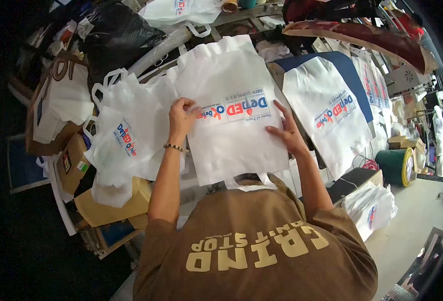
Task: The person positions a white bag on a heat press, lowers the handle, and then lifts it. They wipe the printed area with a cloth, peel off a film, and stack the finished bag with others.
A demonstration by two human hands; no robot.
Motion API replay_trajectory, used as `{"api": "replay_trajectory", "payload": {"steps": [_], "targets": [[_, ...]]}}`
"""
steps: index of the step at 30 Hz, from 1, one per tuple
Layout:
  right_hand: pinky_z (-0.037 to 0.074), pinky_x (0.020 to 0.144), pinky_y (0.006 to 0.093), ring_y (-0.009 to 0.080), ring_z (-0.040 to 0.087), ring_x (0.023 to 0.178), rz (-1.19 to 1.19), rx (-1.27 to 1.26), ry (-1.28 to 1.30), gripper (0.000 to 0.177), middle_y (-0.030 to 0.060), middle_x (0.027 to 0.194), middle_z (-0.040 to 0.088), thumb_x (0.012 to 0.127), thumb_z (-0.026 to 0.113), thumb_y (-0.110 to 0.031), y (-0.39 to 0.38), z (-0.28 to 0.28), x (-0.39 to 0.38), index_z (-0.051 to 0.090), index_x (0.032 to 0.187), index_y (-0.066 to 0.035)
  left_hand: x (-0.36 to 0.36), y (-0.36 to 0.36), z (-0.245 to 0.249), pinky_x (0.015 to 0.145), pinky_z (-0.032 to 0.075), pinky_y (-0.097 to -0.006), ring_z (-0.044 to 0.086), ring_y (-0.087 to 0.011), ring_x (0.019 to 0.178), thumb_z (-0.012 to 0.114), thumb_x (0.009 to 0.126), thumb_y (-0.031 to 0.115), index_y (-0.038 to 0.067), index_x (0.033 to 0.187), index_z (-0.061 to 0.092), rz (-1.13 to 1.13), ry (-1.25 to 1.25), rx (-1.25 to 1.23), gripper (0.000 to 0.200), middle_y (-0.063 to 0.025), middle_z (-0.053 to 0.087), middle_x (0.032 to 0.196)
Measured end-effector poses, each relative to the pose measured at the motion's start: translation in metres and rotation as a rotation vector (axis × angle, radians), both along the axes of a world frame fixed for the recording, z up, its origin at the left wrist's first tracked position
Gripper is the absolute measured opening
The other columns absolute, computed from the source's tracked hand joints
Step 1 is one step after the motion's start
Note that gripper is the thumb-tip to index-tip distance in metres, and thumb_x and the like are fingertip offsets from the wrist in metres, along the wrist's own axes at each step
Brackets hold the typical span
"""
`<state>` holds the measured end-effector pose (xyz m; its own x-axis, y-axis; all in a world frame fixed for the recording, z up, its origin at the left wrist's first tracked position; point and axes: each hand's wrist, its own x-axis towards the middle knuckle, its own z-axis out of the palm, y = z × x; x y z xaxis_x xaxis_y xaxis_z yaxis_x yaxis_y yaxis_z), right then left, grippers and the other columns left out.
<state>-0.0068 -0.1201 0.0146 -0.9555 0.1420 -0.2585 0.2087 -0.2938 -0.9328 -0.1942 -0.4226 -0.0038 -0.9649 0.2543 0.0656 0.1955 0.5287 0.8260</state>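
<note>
A white bag (pixel 231 135) with red and blue printing lies spread before my chest, its print upside down and its handle loop at the near end. My left hand (pixel 182 118) is at the bag's left edge beside the print, its fingers curled and closed on the material. At the right edge, my right hand (pixel 286 131) rests with thumb and index finger apart; its other fingers are partly hidden. Another printed white bag (pixel 327 115) lies to the right, over a dark blue surface (pixel 354 80). More white bags (pixel 131 125) lie on the left.
Brown cardboard (pixel 73 163) is at the left, and a black plastic bag (pixel 118 37) at the back left. A stack of white bags (pixel 369 205) and a green spool (pixel 394 167) are at the right. A long reddish-brown piece (pixel 362 37) crosses the back right.
</note>
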Motion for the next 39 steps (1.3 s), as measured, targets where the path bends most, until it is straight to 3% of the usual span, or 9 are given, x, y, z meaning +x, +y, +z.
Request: {"api": "replay_trajectory", "payload": {"steps": [4,6,7,8,10,15,22,27,39], "targets": [[0.042,0.111,0.0368,0.0213,0.054,0.128,0.009,0.193,0.068,0.092,0.0122,0.14,0.057,0.08,0.08,0.001,0.002,-0.02,0.002,0.032,0.158,-0.01,0.032,0.015,0.015,0.097,0.042,-0.0454,0.059,-0.0255,0.099,0.078,0.074,0.011,0.008,0.086,0.071,0.073,0.077,-0.025,0.014,-0.0024,0.069,0.1],[0.033,0.118,0.0363,0.0232,0.044,0.138,-0.034,0.026,0.031,0.091,0.0122,0.149,0.048,0.077,0.08,0.003,-0.001,-0.017,0.004,0.037,0.156,-0.009,0.056,0.02,0.023,0.088,0.045,-0.0414,0.062,-0.0251,0.098,0.076,0.077,0.009,0.01,0.079,0.068,-0.089,0.749,-0.343,0.008,-0.0005,0.069,0.097],[0.033,0.118,0.0363,0.0232,0.044,0.138,-0.036,0.023,0.03,0.091,0.0122,0.149,0.048,0.077,0.08,0.003,-0.001,-0.016,0.004,0.037,0.156,-0.009,0.064,0.024,0.026,0.083,0.046,-0.0393,0.063,-0.0238,0.096,0.073,0.076,0.005,0.01,0.078,0.068,-0.095,0.807,-0.339,0.008,-0.0002,0.07,0.099],[0.033,0.118,0.0364,0.0232,0.044,0.138,-0.033,0.035,0.038,0.092,0.0123,0.15,0.047,0.077,0.08,0.003,-0.002,-0.016,0.004,0.036,0.156,-0.008,0.069,0.025,0.023,0.083,0.046,-0.0393,0.063,-0.0238,0.096,0.073,0.076,0.005,0.01,0.078,0.068,-0.098,0.805,-0.342,0.008,-0.0002,0.07,0.099],[0.033,0.118,0.0364,0.0232,0.044,0.138,-0.028,0.047,0.046,0.092,0.0124,0.15,0.047,0.077,0.081,0.003,-0.001,-0.014,0.004,0.036,0.156,-0.007,0.078,0.029,0.018,0.085,0.046,-0.0404,0.062,-0.0242,0.097,0.073,0.076,0.004,0.009,0.078,0.067,-0.356,0.754,-0.213,0.008,-0.0009,0.071,0.102],[0.03,0.12,0.0361,0.0229,0.041,0.141,-0.017,0.116,0.05,0.091,0.0126,0.153,0.044,0.077,0.08,0.001,-0.002,-0.009,0.003,0.035,0.156,-0.006,0.087,0.033,0.014,0.087,0.047,-0.0404,0.063,-0.0246,0.096,0.073,0.077,0.001,0.006,0.078,0.066,-0.4,0.662,-0.133,0.008,-0.0033,0.073,0.105],[0.029,0.12,0.0357,0.022,0.039,0.142,-0.019,0.133,0.077,0.09,0.0128,0.154,0.044,0.078,0.08,0.002,0.002,-0.013,0.001,0.035,0.156,-0.005,0.096,0.044,0.018,0.083,0.05,-0.0394,0.065,-0.0271,0.088,0.07,0.079,-0.004,0.004,0.08,0.066,-0.437,0.554,-0.004,0.008,-0.0063,0.075,0.096],[0.034,0.115,0.0327,0.019,0.045,0.137,-0.007,0.096,0.065,0.09,0.0106,0.151,0.046,0.079,0.081,-0.001,0.004,-0.017,0.0,0.036,0.156,-0.004,0.106,0.048,0.015,0.081,0.051,-0.0392,0.066,-0.0284,0.086,0.068,0.078,-0.006,0.003,0.082,0.066,-0.466,0.494,-0.01,0.01,-0.0068,0.075,0.095],[0.036,0.114,0.0323,0.0173,0.046,0.134,0.008,0.162,0.096,0.088,0.0098,0.149,0.047,0.08,0.082,-0.004,0.009,-0.029,-0.003,0.037,0.155,-0.003,0.129,0.056,0.027,0.079,0.053,-0.0377,0.067,-0.028,0.085,0.067,0.078,-0.009,0.003,0.081,0.06,-0.602,0.392,0.084,0.014,-0.0076,0.075,0.095]]}}
